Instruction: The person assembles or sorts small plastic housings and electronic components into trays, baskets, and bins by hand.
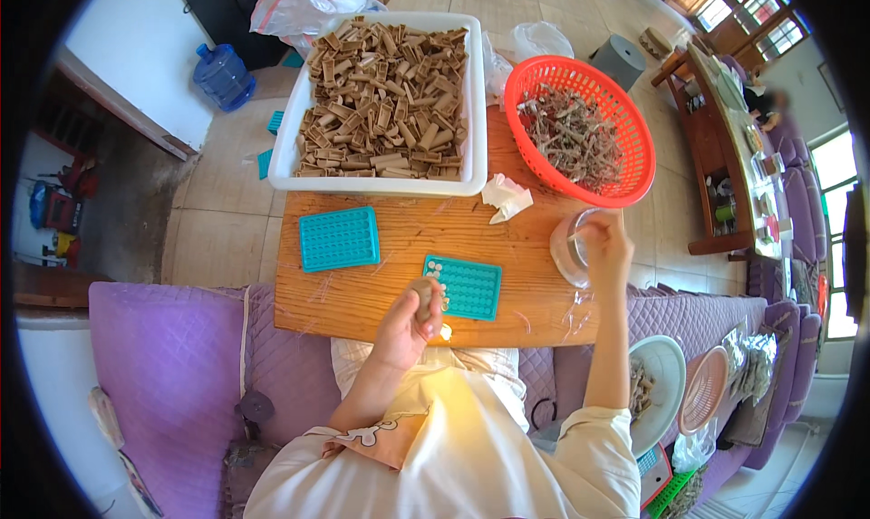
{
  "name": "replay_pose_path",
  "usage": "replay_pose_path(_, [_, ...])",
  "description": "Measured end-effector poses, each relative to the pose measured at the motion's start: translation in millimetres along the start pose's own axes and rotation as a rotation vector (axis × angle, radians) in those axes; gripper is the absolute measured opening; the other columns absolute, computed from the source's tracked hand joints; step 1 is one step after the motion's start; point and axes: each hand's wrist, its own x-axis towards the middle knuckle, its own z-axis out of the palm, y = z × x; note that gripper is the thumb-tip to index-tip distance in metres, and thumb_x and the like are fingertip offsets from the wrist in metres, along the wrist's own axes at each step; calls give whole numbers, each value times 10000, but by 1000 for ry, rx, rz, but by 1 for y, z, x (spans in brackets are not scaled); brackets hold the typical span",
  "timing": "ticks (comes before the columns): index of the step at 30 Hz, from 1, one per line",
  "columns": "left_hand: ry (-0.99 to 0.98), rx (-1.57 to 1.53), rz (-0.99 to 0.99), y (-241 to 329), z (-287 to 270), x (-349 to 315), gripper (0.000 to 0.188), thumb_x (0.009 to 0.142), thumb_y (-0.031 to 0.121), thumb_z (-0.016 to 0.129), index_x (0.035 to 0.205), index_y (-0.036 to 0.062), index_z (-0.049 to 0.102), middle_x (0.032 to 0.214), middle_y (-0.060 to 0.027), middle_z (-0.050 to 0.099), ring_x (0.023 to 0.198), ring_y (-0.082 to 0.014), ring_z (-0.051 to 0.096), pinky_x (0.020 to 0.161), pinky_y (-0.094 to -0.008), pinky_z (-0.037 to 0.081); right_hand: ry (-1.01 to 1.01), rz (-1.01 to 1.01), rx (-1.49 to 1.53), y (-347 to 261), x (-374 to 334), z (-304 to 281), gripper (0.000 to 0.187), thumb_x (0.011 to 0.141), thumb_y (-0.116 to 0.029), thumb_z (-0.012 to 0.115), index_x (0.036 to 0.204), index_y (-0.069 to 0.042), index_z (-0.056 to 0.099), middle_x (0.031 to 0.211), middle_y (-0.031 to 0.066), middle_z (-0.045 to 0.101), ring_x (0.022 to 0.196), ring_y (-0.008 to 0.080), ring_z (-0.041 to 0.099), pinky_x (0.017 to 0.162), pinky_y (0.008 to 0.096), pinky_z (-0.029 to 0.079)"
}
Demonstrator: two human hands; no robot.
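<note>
A teal tray [476,288] with rows of small pits lies near the front edge of the wooden table. Small pale round pieces [434,268] sit in its left column. My left hand [406,327] is closed over the tray's left edge, fingers curled around a small brown piece [423,299]; its exact kind is unclear. To the right, my right hand [610,247] is raised at a clear plastic jar [569,264], fingers bent together at its rim. What those fingers hold, if anything, cannot be made out. Another teal pitted tray [339,239] lies further left.
A white bin [381,186] full of brown half-tube pieces [390,102] fills the table's back left. Beside it stand a red basket [642,157] of dry twiggy material and crumpled white tissue [506,197]. A pale basin [666,374] and pink basket [705,388] are at my right.
</note>
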Motion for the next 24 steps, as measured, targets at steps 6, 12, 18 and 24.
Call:
replay_pose_path(6, [-100,94,-89,2,34,14,465,867,478,388,1031,46,439,758,-40,533,485,-112,472,412,-212,352,-93,40,474,-95,-10,38,124,751,18,596,858,-11,539,786,100,623,708,172,618,619,256,486])
replay_pose_path(12, [-72,7,-190,17,67,24,448,907,440,291,1075,43,411,918,-118,566,531,-151,586,375,-220,404,-156,-192,492,-116,2,44,124,768,67,553,867,15,498,797,135,624,676,146,605,593,236,490])
replay_pose_path(18, [-20,3,-219,16,82,26,440,907,434,300,1077,46,415,942,-111,562,507,-141,569,365,-213,403,-177,-288,426,-116,8,32,143,743,72,565,852,-4,512,793,120,626,627,159,609,517,240,490])
replay_pose_path(24, [-17,-35,-276,6,91,27,392,902,437,327,949,70,457,806,-51,537,468,-118,527,356,-191,380,-79,-606,298,-107,7,19,216,685,81,588,855,-24,505,772,114,604,674,233,627,522,277,504])
